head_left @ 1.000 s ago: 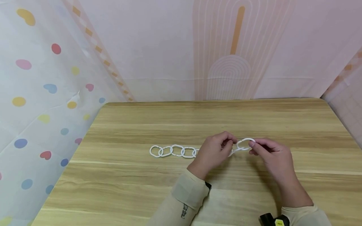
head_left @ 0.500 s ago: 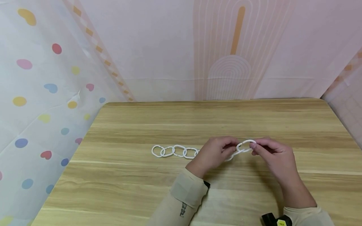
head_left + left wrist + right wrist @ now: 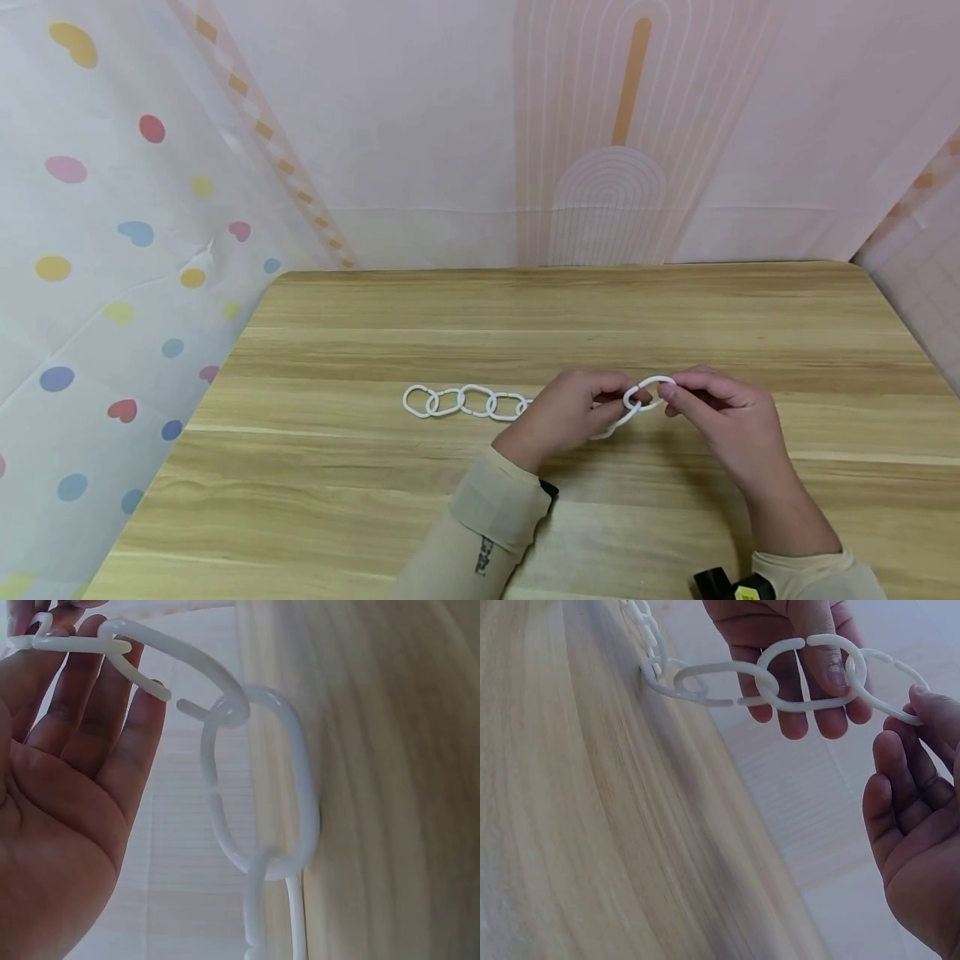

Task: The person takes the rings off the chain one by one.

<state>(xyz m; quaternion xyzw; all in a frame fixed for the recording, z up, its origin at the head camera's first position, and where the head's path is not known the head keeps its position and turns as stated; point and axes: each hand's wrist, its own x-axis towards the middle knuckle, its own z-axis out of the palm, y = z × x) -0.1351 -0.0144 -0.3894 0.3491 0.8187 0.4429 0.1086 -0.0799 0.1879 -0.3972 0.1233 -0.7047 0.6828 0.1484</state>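
A chain of white plastic C-shaped links point(image 3: 303, 776) stretches from left to right over the table. Its left part lies flat on the wood, while the right end is lifted between both hands. My left hand point(image 3: 566, 412) grips a link near that end, its thumb lying over the link point(image 3: 802, 706) and its fingers behind. Between thumb and fingertips, my right hand point(image 3: 731, 417) pinches the outermost link point(image 3: 649, 380). Small gaps show in the links in both wrist views. In the head view, the left hand hides the chain's middle.
The wood-grain table point(image 3: 375, 492) reaches back to a pink patterned backdrop point(image 3: 435, 125). A dotted cloth point(image 3: 97, 350) hangs along its left side. A black device with a yellow label point(image 3: 745, 592) sits by the right sleeve.
The left hand has lowered slightly and its fingers have come up to the joint beside the end link. The right hand keeps its pinch. The chain's left end has shifted slightly right.
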